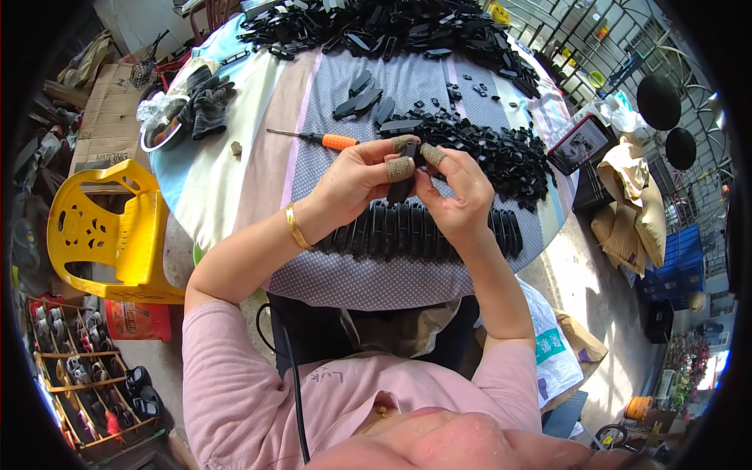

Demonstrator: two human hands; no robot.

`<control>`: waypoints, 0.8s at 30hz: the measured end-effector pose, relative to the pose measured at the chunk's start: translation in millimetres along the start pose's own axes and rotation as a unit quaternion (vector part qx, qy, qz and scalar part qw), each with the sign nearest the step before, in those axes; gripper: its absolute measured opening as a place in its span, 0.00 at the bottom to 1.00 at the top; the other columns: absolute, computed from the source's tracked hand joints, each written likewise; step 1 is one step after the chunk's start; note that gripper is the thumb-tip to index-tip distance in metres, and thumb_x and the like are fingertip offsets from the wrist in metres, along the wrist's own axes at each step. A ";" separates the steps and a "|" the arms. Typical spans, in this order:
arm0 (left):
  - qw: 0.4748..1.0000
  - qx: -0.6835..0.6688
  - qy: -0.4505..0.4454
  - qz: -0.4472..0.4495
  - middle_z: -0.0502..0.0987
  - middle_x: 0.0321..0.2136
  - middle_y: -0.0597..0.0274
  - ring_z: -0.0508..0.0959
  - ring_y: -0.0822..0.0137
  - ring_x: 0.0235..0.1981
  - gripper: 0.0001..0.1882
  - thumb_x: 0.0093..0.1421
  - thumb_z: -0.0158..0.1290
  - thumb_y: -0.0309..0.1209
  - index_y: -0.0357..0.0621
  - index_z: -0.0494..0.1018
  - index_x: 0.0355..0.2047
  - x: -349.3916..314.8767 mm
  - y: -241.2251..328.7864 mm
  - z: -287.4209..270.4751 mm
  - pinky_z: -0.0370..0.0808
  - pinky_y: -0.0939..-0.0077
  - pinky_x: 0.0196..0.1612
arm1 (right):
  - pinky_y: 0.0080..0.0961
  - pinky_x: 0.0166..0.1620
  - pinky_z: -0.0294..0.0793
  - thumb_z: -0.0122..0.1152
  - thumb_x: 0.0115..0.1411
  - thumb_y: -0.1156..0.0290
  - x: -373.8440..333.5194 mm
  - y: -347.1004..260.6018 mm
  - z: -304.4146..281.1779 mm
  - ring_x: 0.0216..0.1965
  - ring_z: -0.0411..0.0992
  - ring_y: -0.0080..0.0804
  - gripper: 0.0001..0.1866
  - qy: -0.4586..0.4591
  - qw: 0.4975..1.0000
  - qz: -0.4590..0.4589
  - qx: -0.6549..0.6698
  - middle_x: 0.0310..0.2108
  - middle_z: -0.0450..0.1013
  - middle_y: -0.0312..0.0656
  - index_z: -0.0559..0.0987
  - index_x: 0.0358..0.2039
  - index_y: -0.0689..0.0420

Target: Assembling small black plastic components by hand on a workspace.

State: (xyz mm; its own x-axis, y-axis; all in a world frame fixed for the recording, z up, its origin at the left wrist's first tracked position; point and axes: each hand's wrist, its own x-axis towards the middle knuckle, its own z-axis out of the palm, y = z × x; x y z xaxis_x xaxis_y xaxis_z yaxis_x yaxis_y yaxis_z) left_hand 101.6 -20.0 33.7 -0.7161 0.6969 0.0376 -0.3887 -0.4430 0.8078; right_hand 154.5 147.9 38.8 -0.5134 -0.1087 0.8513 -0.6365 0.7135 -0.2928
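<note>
Over the near half of the table, both hands meet on a long black plastic piece (401, 190). My left hand (362, 174) pinches it from the left, the wrapped fingertips closed on it. From the other side my right hand (458, 192) grips its upper end between thumb and wrapped finger; whether a second small part is there I cannot tell. Below the hands runs a row of similar black pieces (384, 233), packed side by side. A heap of small black parts (489, 149) lies just beyond my right hand. A screwdriver (338, 142) with an orange handle rests beside my left hand.
A large pile of long black pieces (392, 31) covers the table's far end. Several loose ones (360, 104) lie nearer. Dark gloves (210, 102) and a metal bowl (166, 137) sit at the left edge, a propped phone or tablet (581, 143) at the right. A yellow chair (145, 235) stands left.
</note>
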 end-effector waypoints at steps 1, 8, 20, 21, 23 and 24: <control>1.000 0.007 0.009 -0.004 0.75 0.39 0.61 0.77 0.72 0.37 0.19 0.58 0.51 0.25 0.38 0.66 0.51 -0.2 0.2 -0.3 0.77 0.78 0.42 | 0.23 0.31 0.74 0.62 0.48 0.81 0.2 -0.2 0.5 0.28 0.74 0.34 0.08 -0.003 1.000 0.018 0.017 0.30 0.74 0.46 0.77 0.32 0.65; 1.000 0.012 0.018 0.015 0.75 0.39 0.60 0.77 0.71 0.37 0.19 0.58 0.51 0.25 0.38 0.66 0.51 -1.2 -3.8 4.8 0.77 0.77 0.42 | 0.25 0.30 0.74 0.63 0.46 0.80 -2.4 -0.7 0.0 0.27 0.74 0.35 0.07 -0.003 1.000 0.016 -0.007 0.28 0.73 0.46 0.77 0.29 0.65; 0.996 0.078 0.037 0.031 0.74 0.40 0.64 0.75 0.76 0.39 0.20 0.57 0.53 0.26 0.37 0.66 0.51 -2.0 -0.3 -0.4 0.75 0.83 0.40 | 0.35 0.38 0.73 0.60 0.46 0.80 1.5 -4.3 4.8 0.33 0.72 0.46 0.08 -0.047 0.998 -0.052 -0.008 0.30 0.72 0.48 0.76 0.29 0.66; 0.995 0.080 0.041 0.041 0.74 0.40 0.64 0.75 0.77 0.38 0.20 0.57 0.53 0.26 0.37 0.67 0.51 -1.9 -0.7 -0.8 0.75 0.84 0.39 | 0.35 0.38 0.73 0.60 0.46 0.80 2.8 -5.3 4.6 0.33 0.72 0.46 0.08 -0.047 0.998 -0.051 -0.008 0.30 0.72 0.48 0.76 0.29 0.66; 0.994 0.082 0.047 0.051 0.75 0.40 0.64 0.75 0.77 0.38 0.20 0.57 0.53 0.26 0.37 0.67 0.50 -2.2 -1.5 -3.3 0.74 0.86 0.38 | 0.32 0.37 0.73 0.55 0.48 0.78 4.7 -6.9 3.6 0.32 0.71 0.46 0.07 -0.085 0.994 -0.065 -0.015 0.31 0.71 0.49 0.75 0.29 0.67; 0.994 0.086 0.049 0.043 0.75 0.39 0.64 0.75 0.77 0.38 0.20 0.57 0.53 0.27 0.36 0.67 0.50 -1.9 -1.9 -7.0 0.74 0.85 0.39 | 0.32 0.37 0.73 0.55 0.48 0.78 4.8 -5.5 3.3 0.32 0.71 0.46 0.07 -0.085 0.994 -0.064 -0.014 0.31 0.71 0.49 0.75 0.29 0.67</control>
State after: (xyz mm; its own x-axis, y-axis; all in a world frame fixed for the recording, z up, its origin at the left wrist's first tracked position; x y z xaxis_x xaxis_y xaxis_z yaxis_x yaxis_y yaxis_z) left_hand 99.6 -24.4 28.0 -0.7982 0.5993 0.0604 -0.2245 -0.3890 0.8934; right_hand 153.7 141.1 43.1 -0.5213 -0.3133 0.7938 -0.6874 0.7054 -0.1730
